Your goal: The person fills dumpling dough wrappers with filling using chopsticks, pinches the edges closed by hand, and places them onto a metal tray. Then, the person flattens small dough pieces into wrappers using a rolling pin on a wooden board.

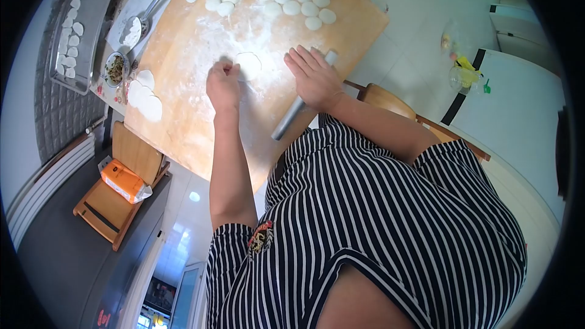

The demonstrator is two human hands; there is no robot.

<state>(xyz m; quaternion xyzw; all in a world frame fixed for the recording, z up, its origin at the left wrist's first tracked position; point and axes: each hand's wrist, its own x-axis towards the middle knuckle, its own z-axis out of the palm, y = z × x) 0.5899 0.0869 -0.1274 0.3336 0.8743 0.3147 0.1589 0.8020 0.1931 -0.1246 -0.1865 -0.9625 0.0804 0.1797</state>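
A flat round dough wrapper lies on the floured wooden board. At its left edge, my left hand is closed, with thumb and fingers pinched on the dough's rim. My right hand lies with its fingers stretched out over a grey rolling pin. The pin slants under the palm, its two ends showing, and sits to the right of the wrapper without touching it. Several small flattened dough pieces are spread over the far part of the board.
Stacked rolled wrappers sit at the board's left edge. Beyond them stand a bowl of filling and a ladle. A metal tray carries filled dumplings. Chairs flank the table; one bears an orange package.
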